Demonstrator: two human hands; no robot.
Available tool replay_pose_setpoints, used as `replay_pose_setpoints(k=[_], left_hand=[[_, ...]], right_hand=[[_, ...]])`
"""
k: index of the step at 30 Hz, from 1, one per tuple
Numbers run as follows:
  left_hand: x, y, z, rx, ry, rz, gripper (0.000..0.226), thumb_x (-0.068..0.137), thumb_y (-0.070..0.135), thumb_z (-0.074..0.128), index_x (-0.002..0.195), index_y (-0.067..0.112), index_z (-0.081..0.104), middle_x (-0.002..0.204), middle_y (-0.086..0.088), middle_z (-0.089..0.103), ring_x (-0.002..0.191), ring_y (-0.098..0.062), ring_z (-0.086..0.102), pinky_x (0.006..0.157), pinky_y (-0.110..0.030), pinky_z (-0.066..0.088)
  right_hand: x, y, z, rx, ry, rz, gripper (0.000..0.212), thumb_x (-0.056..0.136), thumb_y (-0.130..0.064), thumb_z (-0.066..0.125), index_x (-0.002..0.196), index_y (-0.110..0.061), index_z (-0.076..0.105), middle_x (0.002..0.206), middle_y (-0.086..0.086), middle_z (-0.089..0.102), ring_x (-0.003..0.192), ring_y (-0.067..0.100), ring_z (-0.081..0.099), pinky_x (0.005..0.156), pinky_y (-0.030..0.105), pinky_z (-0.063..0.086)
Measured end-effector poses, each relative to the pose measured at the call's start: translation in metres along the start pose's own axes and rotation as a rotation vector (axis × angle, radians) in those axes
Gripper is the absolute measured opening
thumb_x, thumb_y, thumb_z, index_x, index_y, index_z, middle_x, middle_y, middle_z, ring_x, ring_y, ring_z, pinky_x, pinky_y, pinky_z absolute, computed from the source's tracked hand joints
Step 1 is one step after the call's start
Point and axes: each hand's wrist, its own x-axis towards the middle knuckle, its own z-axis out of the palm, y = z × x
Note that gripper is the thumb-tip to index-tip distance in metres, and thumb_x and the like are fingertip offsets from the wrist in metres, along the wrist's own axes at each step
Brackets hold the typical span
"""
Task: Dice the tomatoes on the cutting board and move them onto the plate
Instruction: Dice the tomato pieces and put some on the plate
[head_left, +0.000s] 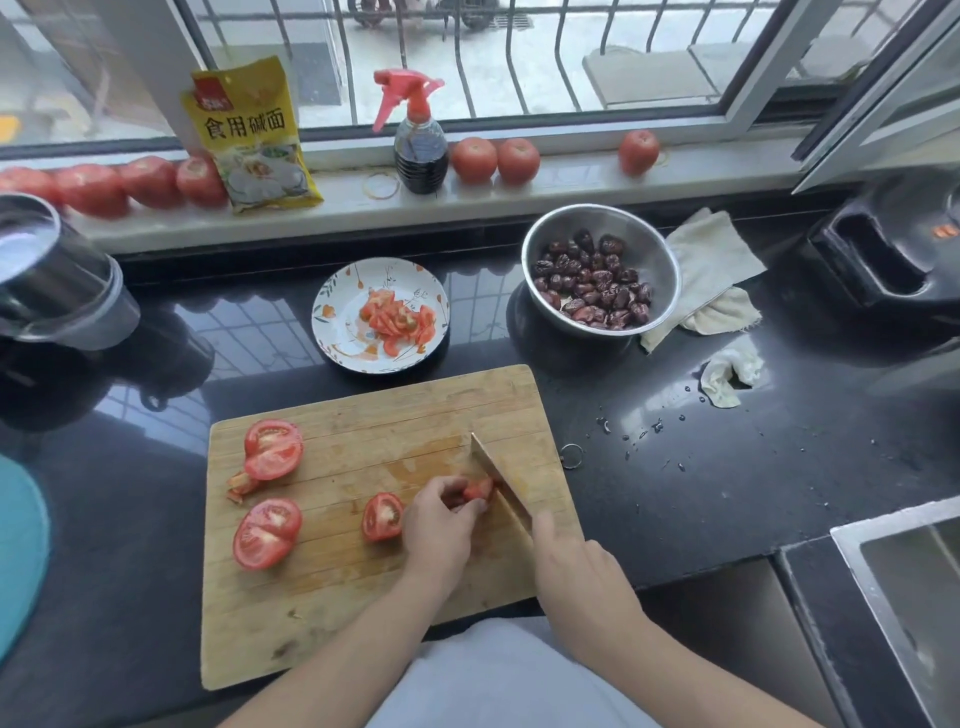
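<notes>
Left hand (435, 525): fingers curled down over a small tomato piece (477, 489) near the middle of the cutting board, pinning it against the wood.
Right hand (574, 564): wrapped around the handle of a knife (496, 475), forefinger stretched along the top of the blade; the handle itself is hidden in the fist.
Knife blade: angled from near right to far left, its edge down against the right side of the held piece.
Cutting board (374, 431): bamboo, on the dark counter, wet with juice just beyond the hands.
Tomato wedge (383, 517): cut face up, just left of the left hand.
Tomato halves: one at the near left of the board (267, 532), another at the far left (274, 449), with a small scrap (241, 484) beside it.
Plate (332, 312): patterned, just beyond the board, holding cut tomato pieces (397, 319).
Steel bowl (649, 244): right of the plate, with dried red dates (595, 286) inside.
Cloths (711, 260): crumpled to the right of the bowl.
Windowsill: whole tomatoes (493, 158), a spray bottle (420, 137) and a yellow packet (254, 140).
</notes>
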Motion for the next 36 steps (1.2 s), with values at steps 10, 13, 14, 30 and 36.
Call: replay_pose_setpoints(k=[10, 13, 14, 30, 36], left_hand=[[0.002, -0.005, -0.001, 0.001, -0.005, 0.012, 0.021, 0.088, 0.014, 0.082, 0.108, 0.019, 0.075, 0.102, 0.009, 0.075, 0.095, -0.001, 0.068, 0.079, -0.016, 0.052], [0.000, -0.003, 0.000, 0.016, 0.011, 0.004, 0.018, 0.090, 0.014, 0.080, 0.103, 0.023, 0.071, 0.099, 0.010, 0.073, 0.092, 0.001, 0.066, 0.074, -0.013, 0.048], [0.000, -0.001, 0.000, 0.020, 0.017, -0.003, 0.018, 0.090, 0.014, 0.079, 0.101, 0.024, 0.070, 0.098, 0.009, 0.073, 0.092, -0.002, 0.066, 0.073, -0.014, 0.048], [0.005, 0.003, -0.002, 0.013, 0.015, -0.038, 0.021, 0.089, 0.035, 0.082, 0.094, 0.027, 0.063, 0.095, 0.008, 0.070, 0.090, -0.009, 0.065, 0.069, -0.019, 0.044], [0.008, 0.001, 0.001, 0.037, 0.026, -0.029, 0.016, 0.089, 0.026, 0.081, 0.095, 0.022, 0.067, 0.096, 0.005, 0.071, 0.092, -0.014, 0.067, 0.081, -0.034, 0.055]], right_hand=[[0.073, -0.009, 0.007, 0.136, 0.139, -0.021, 0.016, 0.098, -0.013, 0.040, 0.097, -0.021, 0.027, 0.084, 0.006, 0.066, 0.080, 0.035, 0.066, 0.058, 0.037, 0.038], [0.070, -0.009, 0.004, 0.208, 0.142, 0.024, 0.013, 0.101, -0.018, 0.040, 0.098, -0.022, 0.028, 0.086, 0.006, 0.064, 0.078, 0.034, 0.063, 0.060, 0.038, 0.039], [0.068, -0.010, 0.002, 0.188, 0.137, 0.019, 0.011, 0.099, -0.015, 0.039, 0.101, -0.022, 0.030, 0.087, 0.006, 0.064, 0.080, 0.034, 0.063, 0.061, 0.038, 0.040], [0.011, -0.008, 0.002, -0.099, 0.233, -0.077, 0.036, 0.058, 0.006, 0.039, 0.084, -0.020, 0.038, 0.048, -0.012, 0.009, 0.031, 0.021, 0.049, 0.037, 0.025, 0.018], [0.015, -0.017, 0.012, -0.085, 0.227, -0.049, 0.028, 0.069, 0.002, 0.024, 0.083, -0.020, 0.033, 0.044, -0.004, 0.043, 0.031, 0.018, 0.048, 0.036, 0.025, 0.022]])
